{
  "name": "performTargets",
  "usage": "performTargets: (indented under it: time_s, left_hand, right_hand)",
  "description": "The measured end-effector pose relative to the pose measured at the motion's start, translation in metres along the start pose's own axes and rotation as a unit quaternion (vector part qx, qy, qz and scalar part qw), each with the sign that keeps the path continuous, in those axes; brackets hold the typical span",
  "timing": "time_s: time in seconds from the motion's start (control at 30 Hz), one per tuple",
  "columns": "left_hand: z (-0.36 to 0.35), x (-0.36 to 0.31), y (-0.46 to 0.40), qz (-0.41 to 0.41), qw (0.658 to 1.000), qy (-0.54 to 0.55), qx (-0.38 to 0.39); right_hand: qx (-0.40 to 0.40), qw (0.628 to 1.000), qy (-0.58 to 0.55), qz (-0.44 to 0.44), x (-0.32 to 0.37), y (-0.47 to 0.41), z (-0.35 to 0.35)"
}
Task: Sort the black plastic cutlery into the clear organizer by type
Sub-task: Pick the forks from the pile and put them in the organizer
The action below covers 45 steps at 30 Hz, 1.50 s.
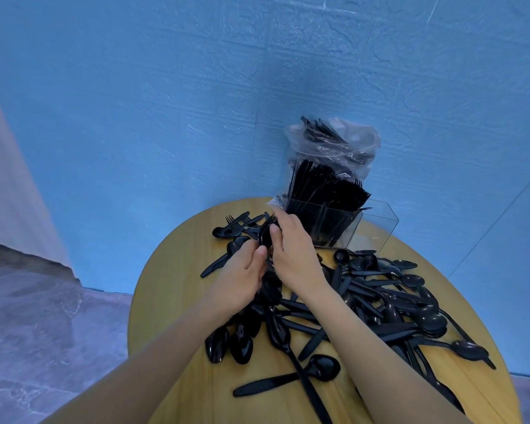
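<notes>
A heap of black plastic spoons, knives and forks covers the round wooden table. Both hands meet just left of the clear organizer, whose left compartments hold upright black cutlery while its right compartment looks bare. My left hand and my right hand together hold a small bunch of black forks, tines pointing up and away. The lower ends of the bunch are hidden between my palms.
A clear plastic bag with more black cutlery stands behind the organizer against the blue wall. A few loose forks and spoons lie at the table's far left. The table edge curves close on the left, with grey floor below.
</notes>
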<state>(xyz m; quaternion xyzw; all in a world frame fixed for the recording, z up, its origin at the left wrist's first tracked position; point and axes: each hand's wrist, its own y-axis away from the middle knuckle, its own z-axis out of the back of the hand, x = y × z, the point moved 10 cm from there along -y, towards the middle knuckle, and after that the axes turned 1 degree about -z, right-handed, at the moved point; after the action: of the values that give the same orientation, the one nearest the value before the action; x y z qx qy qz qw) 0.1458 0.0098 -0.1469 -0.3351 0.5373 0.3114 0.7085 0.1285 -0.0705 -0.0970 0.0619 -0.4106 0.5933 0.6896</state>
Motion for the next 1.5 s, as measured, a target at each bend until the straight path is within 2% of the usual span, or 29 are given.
performTargets:
  time_s: [0.13,0.23,0.37,0.57,0.97,1.5]
  left_hand:
    - [0.038,0.020,-0.011,0.009,0.998,-0.035,-0.057]
    - [0.069,0.032,-0.020,0.025,0.993,-0.027,-0.110]
    - [0.093,0.045,-0.032,0.028,0.987,-0.048,-0.151]
    - [0.109,0.058,-0.045,0.000,0.973,-0.120,-0.197]
    - [0.101,0.057,-0.047,-0.025,0.972,-0.142,-0.185]
    - [0.099,0.057,-0.046,-0.025,0.972,-0.148,-0.181]
  right_hand:
    - [0.061,0.998,-0.017,-0.025,-0.008,-0.025,-0.019]
    - [0.073,0.994,0.055,-0.055,-0.024,-0.048,-0.024]
    - [0.134,0.978,0.139,-0.084,-0.047,-0.075,-0.050]
    - [0.243,0.932,0.248,-0.105,-0.075,-0.086,-0.092]
    - [0.223,0.926,0.283,-0.113,-0.075,-0.080,-0.083]
    - [0.161,0.946,0.243,-0.141,-0.074,-0.071,-0.066]
